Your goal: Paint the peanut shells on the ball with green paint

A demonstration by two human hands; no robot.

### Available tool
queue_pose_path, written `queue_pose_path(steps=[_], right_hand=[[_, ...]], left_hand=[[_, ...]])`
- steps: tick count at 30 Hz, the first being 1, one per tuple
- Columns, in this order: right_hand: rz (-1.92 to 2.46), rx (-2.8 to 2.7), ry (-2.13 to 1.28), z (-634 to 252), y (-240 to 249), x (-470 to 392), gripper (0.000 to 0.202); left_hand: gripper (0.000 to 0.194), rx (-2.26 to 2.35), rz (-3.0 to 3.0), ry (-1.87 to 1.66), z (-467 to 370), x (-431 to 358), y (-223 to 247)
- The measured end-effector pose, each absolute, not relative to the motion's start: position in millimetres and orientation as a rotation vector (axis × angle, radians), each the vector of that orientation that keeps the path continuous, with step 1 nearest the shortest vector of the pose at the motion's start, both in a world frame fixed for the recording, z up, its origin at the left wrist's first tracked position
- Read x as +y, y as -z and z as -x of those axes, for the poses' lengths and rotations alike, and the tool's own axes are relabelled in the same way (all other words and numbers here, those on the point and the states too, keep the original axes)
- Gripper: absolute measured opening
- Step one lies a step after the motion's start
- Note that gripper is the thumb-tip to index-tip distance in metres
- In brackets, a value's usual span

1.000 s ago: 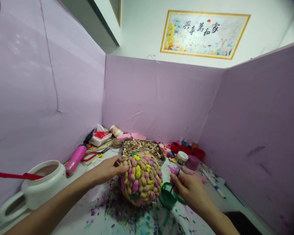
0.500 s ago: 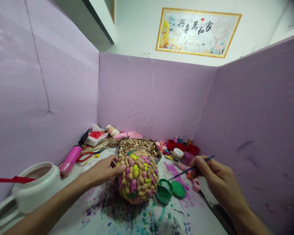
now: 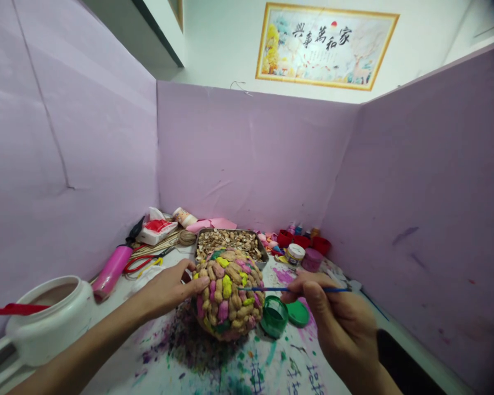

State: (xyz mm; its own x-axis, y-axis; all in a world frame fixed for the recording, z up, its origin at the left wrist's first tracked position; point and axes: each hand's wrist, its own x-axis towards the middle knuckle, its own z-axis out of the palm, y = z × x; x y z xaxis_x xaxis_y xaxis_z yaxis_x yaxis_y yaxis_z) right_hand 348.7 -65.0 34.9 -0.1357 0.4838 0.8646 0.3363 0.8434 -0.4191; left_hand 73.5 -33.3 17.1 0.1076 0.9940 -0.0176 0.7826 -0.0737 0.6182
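Note:
A round ball covered in peanuts (image 3: pixel 230 312), some painted yellow, pink and green, stands on the paint-spattered table. My left hand (image 3: pixel 177 288) grips its upper left side, thumb in front and the other fingers partly hidden behind. Between the thumb and fingers of my right hand (image 3: pixel 333 312) is a thin blue paintbrush (image 3: pixel 271 289), held nearly level. Its tip meets the front of the ball, near a yellow peanut. Just right of the ball sits an uncapped jar of green paint (image 3: pixel 274 318), with its green lid (image 3: pixel 298 314) beside it.
Behind the ball lies a metal tray (image 3: pixel 267 258) of shell pieces. A white pot (image 3: pixel 51 323) with a red-handled tool is at left, near a pink pump (image 3: pixel 113 271) and red-handled scissors (image 3: pixel 135 264). Red cups (image 3: pixel 321 244) and a white jar (image 3: pixel 295 253) stand back right. Purple panels (image 3: pixel 251 159) enclose three sides.
My right hand has moved left with the paintbrush, bringing its tip from above the green jar to the ball. My left hand keeps its hold. The view has shifted slightly.

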Motion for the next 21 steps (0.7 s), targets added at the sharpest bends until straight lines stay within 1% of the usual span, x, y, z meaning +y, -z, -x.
queue_pose_path(steps=[7, 13, 17, 21], right_hand=[[0.638, -1.757, -0.079, -345.5, -33.8, -64.6, 0.021], [0.615, -1.787, -0.090, -345.1, -34.7, -64.4, 0.020], [0.645, -1.761, -0.096, -344.8, -36.5, -66.2, 0.023], [0.672, -1.686, -0.136, -342.2, -37.3, -64.7, 0.023]], left_hand=[[0.060, 1.711, -1.908, -0.582, -72.9, -35.2, -16.1], [0.055, 1.674, -1.903, -0.602, -72.0, -34.5, -16.1], [0.057, 1.689, -1.903, -0.601, -72.1, -34.0, -15.8], [0.058, 1.676, -1.922, -0.616, -72.2, -34.7, -14.5]])
